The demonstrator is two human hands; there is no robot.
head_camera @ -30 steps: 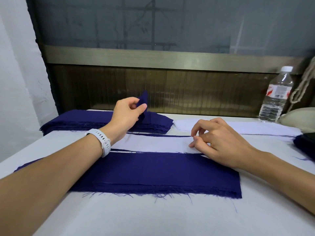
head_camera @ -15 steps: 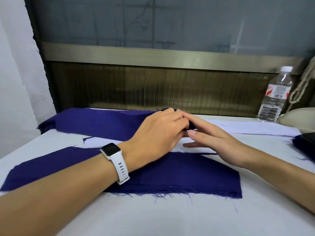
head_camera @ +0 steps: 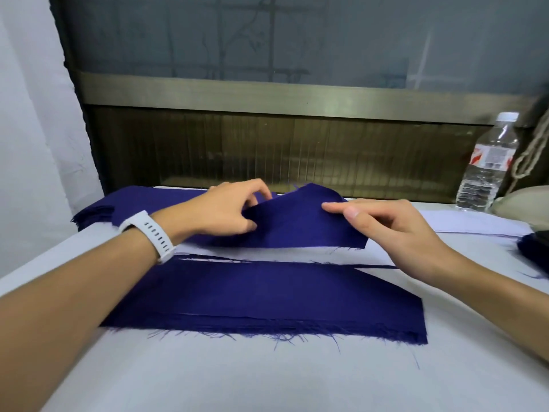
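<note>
The left hand [head_camera: 225, 209] pinches the left end of a navy piece [head_camera: 300, 221]. The right hand [head_camera: 395, 230] grips its right edge, thumb on top. The piece hangs raised between them over a white strip [head_camera: 267, 253], between the far stack [head_camera: 142, 200] and the near stack [head_camera: 267, 295] on the counter [head_camera: 267, 379]. It looks bound for the near stack, so keep it taut, lower it flat and square the frayed edges — no creases. The one container is a capped bottle [head_camera: 487, 168] at far right — I cannot tell how full it is.
</note>
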